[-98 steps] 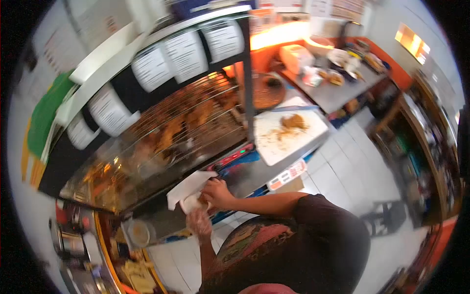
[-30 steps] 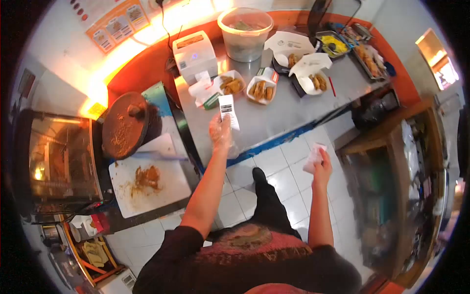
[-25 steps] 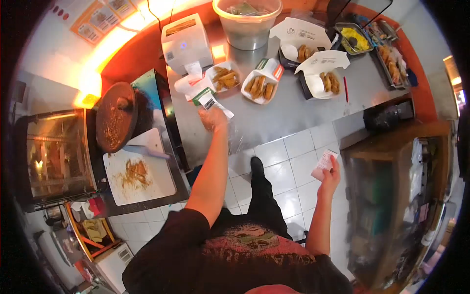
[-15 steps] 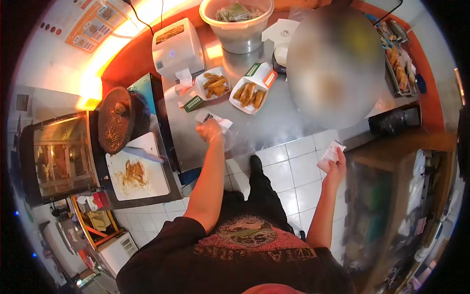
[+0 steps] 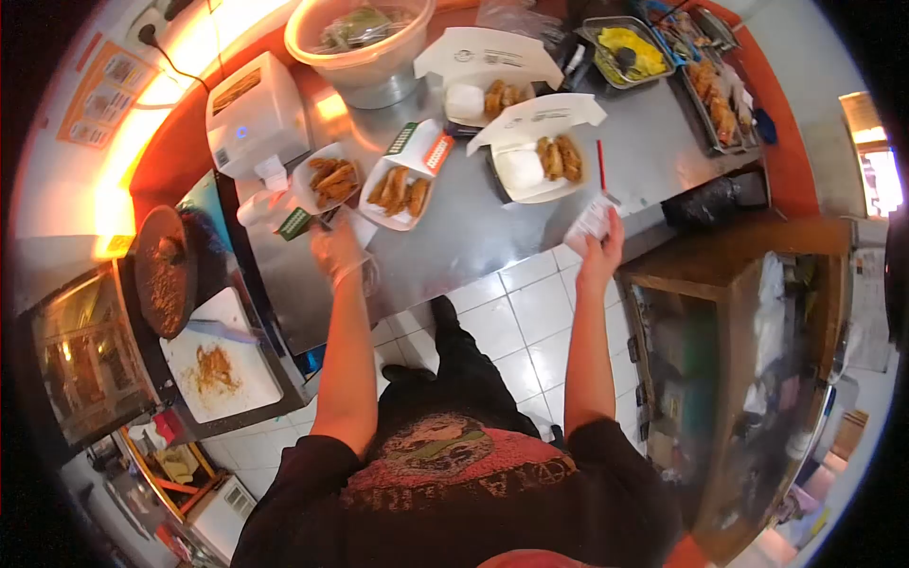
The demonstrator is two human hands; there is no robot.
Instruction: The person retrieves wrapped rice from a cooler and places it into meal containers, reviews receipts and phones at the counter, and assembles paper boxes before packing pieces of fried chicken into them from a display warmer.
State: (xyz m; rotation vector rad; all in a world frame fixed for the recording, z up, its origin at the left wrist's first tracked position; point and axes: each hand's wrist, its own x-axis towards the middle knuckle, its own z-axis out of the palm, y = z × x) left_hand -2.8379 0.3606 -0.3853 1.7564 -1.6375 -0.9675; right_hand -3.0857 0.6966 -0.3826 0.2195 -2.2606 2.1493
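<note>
My left hand (image 5: 338, 251) is closed on a white paper slip (image 5: 360, 230) over the steel counter. Clear plastic (image 5: 369, 275) shows beside its wrist. Just beyond the fingers stands a paper box of fried chicken pieces (image 5: 331, 182) with a green patterned flap, and to its right a second box (image 5: 393, 194) with chicken strips. At the counter's front edge, my right hand (image 5: 602, 254) pinches a white printed receipt (image 5: 589, 222). A thin red stick (image 5: 601, 166) lies just past it. Nearby are two opened takeaway boxes (image 5: 537, 172) (image 5: 488, 99) with chicken and a white portion each.
A label printer (image 5: 256, 114) and a large tub (image 5: 365, 71) of packets stand at the back. Trays of yellow food (image 5: 625, 55) and fried chicken (image 5: 712, 99) are back right. A cutting board with a knife (image 5: 222, 364) lies left; a wooden cabinet (image 5: 710, 275) stands right.
The view has swung right, and the blurred patch over the right of the counter is gone, showing the takeaway boxes. My right hand has risen with the receipt to the counter's edge.
</note>
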